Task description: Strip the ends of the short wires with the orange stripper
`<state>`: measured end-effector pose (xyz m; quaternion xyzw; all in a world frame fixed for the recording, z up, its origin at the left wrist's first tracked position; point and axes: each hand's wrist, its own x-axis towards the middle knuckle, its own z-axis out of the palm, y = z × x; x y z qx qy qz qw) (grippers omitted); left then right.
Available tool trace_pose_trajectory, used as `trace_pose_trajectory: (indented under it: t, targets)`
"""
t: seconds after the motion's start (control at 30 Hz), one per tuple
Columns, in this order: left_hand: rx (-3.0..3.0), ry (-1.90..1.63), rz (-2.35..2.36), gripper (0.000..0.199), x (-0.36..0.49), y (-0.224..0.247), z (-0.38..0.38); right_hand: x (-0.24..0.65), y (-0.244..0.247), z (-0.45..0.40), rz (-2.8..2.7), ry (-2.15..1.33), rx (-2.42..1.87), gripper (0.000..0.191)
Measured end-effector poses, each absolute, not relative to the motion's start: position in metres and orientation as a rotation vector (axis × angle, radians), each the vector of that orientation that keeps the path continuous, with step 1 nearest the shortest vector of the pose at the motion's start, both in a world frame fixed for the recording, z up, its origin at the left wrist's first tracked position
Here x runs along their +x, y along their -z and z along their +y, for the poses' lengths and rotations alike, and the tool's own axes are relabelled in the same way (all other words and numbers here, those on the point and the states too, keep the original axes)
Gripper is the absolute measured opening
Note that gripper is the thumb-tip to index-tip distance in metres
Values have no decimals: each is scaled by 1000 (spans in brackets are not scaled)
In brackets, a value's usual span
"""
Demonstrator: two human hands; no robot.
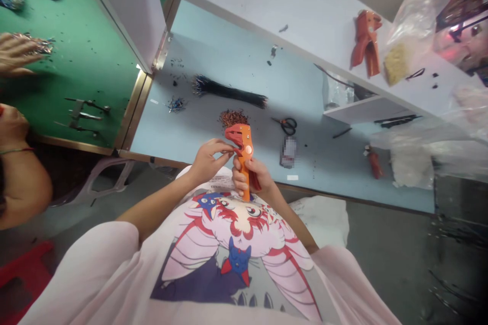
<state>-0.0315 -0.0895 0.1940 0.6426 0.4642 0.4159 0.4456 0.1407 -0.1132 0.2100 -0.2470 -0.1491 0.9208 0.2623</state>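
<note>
Although the right hand [251,175] closes around an orange wire stripper [245,162], what the left hand's fingertips [229,148] pinch at its head I cannot make out.

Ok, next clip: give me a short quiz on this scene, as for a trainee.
1. Which of the person's hands wraps around the handle of the orange wire stripper, left or right?
2. True or false: a second orange tool lies on the white shelf.
3. Fill in the blank: the long bundle of black wires lies on the ____ worktop.

Key:
1. The right hand
2. True
3. Pale blue
</note>
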Motion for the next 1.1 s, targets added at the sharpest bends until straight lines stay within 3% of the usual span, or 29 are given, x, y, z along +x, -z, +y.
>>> trace_pose_trajectory:
  t: [0.27,0.67,0.87,1.1]
  targets:
    - [1444,-892,1296,17,-18,-151,-66,141,-178,-86,-252,-2390,-887,22]
    - [1292,-482,1477,14,10,-41,-21,142,-82,-41,-174,-2168,-1356,36]
    - [1101,-508,1532,15,-19,-30,-34,159,-83,-52,-444,-2042,-1517,36]
    - [741,-634,1424,39,-76,-54,-64,183,-84,-98,-1075,-1642,-2056,28]
